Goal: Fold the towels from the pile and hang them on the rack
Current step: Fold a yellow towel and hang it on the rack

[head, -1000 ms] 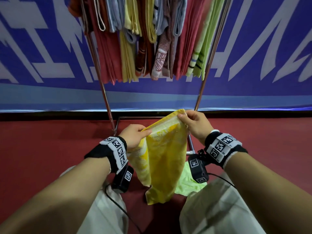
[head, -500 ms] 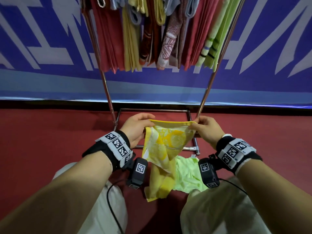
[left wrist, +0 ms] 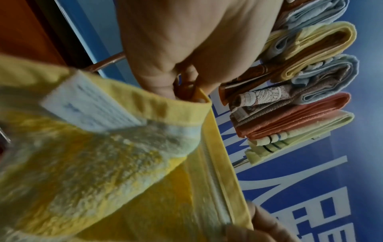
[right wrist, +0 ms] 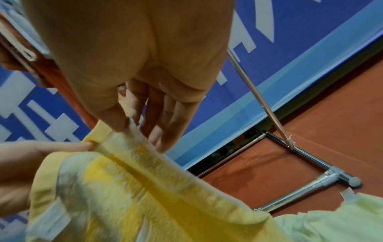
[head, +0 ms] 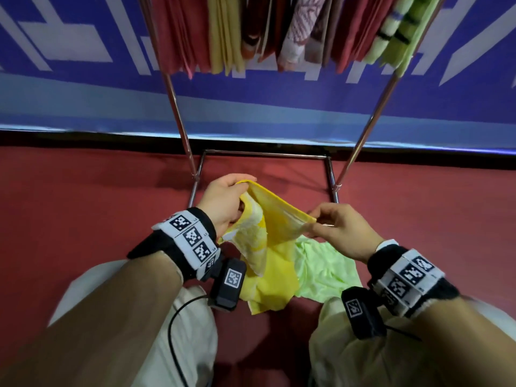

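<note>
Hands: the left hand point(head: 223, 202) and right hand point(head: 340, 230) each pinched a top corner of the yellow towel point(head: 276, 247), stretching it just above the red floor point(head: 83, 205).
Done: many folded towels point(head: 223, 32) hung on the far rack point(head: 177, 113).
Left: this towel was unfolded; a green towel point(head: 324, 269) lay beneath.

The yellow towel point(head: 279, 247) is nubby terry cloth with a smoother flat-woven hem point(left wrist: 223, 163). The green towel point(head: 324, 266) is soft matt cloth. The rack point(head: 265, 154) is shiny metal tube with a matt grey plastic foot cap point(right wrist: 355, 181).
</note>
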Motion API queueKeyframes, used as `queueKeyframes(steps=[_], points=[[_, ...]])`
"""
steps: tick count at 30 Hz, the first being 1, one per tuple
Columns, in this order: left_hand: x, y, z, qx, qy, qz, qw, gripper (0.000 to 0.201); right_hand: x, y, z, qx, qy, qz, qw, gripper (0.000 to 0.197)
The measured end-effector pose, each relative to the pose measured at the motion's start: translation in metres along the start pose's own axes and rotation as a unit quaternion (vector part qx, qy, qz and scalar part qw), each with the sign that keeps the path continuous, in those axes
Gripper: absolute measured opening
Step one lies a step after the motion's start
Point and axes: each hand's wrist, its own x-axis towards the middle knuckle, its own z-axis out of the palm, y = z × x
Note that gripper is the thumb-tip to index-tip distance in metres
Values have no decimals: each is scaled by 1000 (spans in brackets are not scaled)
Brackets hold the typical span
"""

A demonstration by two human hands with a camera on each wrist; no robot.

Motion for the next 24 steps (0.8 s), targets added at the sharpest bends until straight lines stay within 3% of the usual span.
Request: queueKeyframes(steps=[2, 5, 9, 13, 19, 24], points=[[0, 0, 4, -10, -3, -9, 1000, 33, 0, -7, 6, 1, 2, -22, 1000, 17], [0, 3, 8, -32, -4, -10, 999, 30, -1, -18, 13, 91, 9, -48, 995, 21], [4, 7, 8, -43, 14, -2, 999, 32, 1, -18, 16, 81, 7, -70, 994, 13], [3, 10, 13, -63, 35, 11, 997, 30, -2, -13, 16, -18, -14, -120, 992, 33], [2, 9, 21, -95, 46, 11, 994, 30, -3, -24, 21, -150, -75, -171, 971, 40], [2, 8, 24, -98, 51, 0, 994, 27, 5, -19, 25, -308, -115, -187, 926, 21]])
